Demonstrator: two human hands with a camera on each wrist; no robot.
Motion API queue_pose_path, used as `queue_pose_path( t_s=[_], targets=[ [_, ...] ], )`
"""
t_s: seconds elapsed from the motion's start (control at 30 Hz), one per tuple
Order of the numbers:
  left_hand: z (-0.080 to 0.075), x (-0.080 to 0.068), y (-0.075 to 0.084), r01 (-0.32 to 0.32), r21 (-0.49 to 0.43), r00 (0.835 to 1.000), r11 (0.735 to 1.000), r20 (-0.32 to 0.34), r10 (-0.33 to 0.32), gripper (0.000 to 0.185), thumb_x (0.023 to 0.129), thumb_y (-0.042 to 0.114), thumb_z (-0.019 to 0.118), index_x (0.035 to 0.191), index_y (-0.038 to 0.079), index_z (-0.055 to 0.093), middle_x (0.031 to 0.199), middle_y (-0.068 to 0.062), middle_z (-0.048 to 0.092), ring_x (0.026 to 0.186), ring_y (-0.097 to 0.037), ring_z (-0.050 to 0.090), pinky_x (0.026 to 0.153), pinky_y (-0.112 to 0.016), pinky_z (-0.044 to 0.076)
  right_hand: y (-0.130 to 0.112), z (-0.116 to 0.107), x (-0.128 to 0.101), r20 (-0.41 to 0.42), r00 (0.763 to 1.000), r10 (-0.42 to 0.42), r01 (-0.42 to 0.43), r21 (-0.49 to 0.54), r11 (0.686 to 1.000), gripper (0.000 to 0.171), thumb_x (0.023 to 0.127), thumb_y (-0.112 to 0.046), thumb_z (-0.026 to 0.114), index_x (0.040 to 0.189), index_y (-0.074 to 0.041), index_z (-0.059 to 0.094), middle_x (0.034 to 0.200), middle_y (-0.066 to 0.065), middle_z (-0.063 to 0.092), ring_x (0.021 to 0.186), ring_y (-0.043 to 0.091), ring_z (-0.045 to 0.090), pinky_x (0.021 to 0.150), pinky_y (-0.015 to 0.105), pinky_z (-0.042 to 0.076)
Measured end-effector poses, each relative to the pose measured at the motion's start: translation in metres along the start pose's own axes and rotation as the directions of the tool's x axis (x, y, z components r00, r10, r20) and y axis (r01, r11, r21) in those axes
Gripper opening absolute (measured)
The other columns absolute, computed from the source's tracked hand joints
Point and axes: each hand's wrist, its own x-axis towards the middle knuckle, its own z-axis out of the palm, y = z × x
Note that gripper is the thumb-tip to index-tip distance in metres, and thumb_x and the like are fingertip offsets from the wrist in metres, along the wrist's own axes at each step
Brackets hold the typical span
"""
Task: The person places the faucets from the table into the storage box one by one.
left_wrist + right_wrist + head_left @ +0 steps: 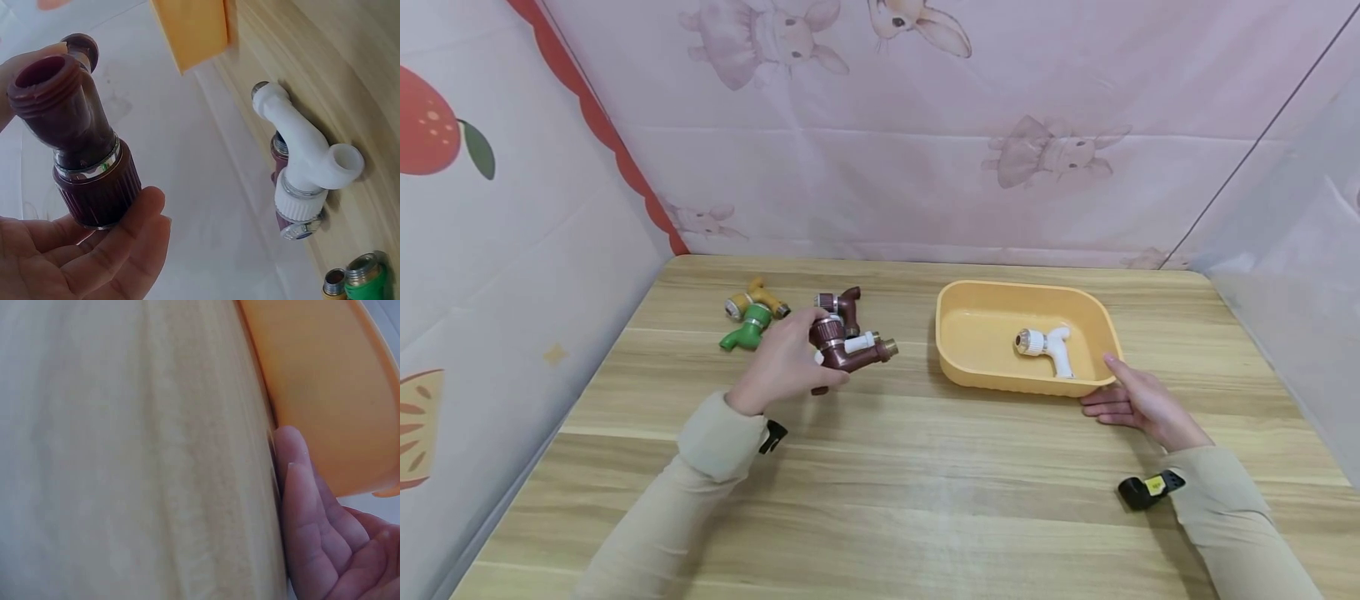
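My left hand (782, 358) holds a dark maroon tap (842, 350) by its ribbed knob and its body, raised over the table. In the left wrist view the threaded mouth of this maroon tap (87, 131) faces the camera. Behind it lie a white tap (300, 150) and a second maroon tap (847, 310). At the near right corner of a yellow plastic tub (958, 377), my right hand (1150, 408) has its thumb on the rim and its fingers low against the outer wall. Inside the tub rests another white tap (1051, 350).
Left of the held tap, a green tap (748, 329) and a yellow-orange tap (762, 297) lie close together on the wooden table (910, 500). Fabric-covered walls stand along the table's back, left and right sides.
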Motion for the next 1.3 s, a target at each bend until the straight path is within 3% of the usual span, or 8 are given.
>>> queue_pose_path(
  t_s=[0.63,1.07,1.3],
  targets=[
    [-0.004,0.015,0.015,-0.006,0.029,1.000,1.000,0.014,0.006,0.078,0.059,0.035,0.082,0.122,0.005,0.047,0.103,-0.009,0.057,0.088,-0.025,0.054,0.072,-0.038,0.046,-0.002,0.000,-0.001,-0.007,1.000,0.005,-0.005,-0.016,1.000,0.064,0.096,-0.047,0.028,0.124,0.010,0.028,0.088,0.011,0.068,0.081,0.021,0.066,0.073,0.033,0.052],
    [0.004,0.022,0.020,-0.090,0.002,0.996,0.996,-0.016,0.090,0.078,0.057,0.031,0.084,0.119,-0.002,0.048,0.106,-0.012,0.056,0.092,-0.026,0.053,0.079,-0.038,0.045,0.000,0.002,0.000,-0.017,1.000,0.011,-0.011,-0.015,1.000,0.068,0.095,-0.049,0.029,0.126,0.011,0.025,0.087,0.010,0.068,0.080,0.020,0.066,0.073,0.033,0.052],
    [0.008,0.026,0.026,-0.098,0.014,0.995,0.995,-0.028,0.098,0.080,0.057,0.032,0.084,0.121,0.000,0.047,0.107,-0.011,0.057,0.090,-0.025,0.055,0.075,-0.037,0.047,0.001,0.002,0.000,-0.024,1.000,0.012,-0.012,-0.017,1.000,0.069,0.095,-0.049,0.029,0.127,0.011,0.024,0.088,0.010,0.068,0.081,0.020,0.066,0.073,0.033,0.052]
  ],
)
